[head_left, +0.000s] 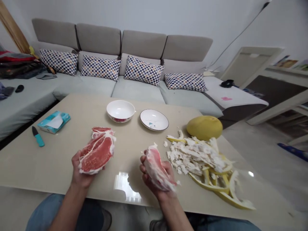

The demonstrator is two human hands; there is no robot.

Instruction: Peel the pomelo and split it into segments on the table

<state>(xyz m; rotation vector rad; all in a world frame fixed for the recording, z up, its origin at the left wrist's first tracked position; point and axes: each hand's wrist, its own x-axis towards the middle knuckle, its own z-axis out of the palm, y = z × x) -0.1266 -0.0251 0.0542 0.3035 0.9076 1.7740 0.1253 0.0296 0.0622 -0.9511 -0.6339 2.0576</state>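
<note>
My left hand [80, 173] is closed around a large chunk of peeled red pomelo [97, 152], its pink segments and white membranes facing up. In my right hand [166, 179] lies a smaller pomelo piece [156, 166], gripped between thumb and fingers, with white pith on its outer side. The two pieces are apart, both held above the near part of the table. To the right of my right hand is a heap of white pith scraps [192, 154] with yellow pomelo peel strips [231, 199] under and beside it.
A whole yellow pomelo [204, 127] sits behind the scraps. A white bowl [120, 110] and a dark-rimmed plate [154, 120] stand at the table's far side. On the left lie a tissue pack [54, 122] and a teal-handled knife [38, 137]. A sofa [137, 91] lines the back.
</note>
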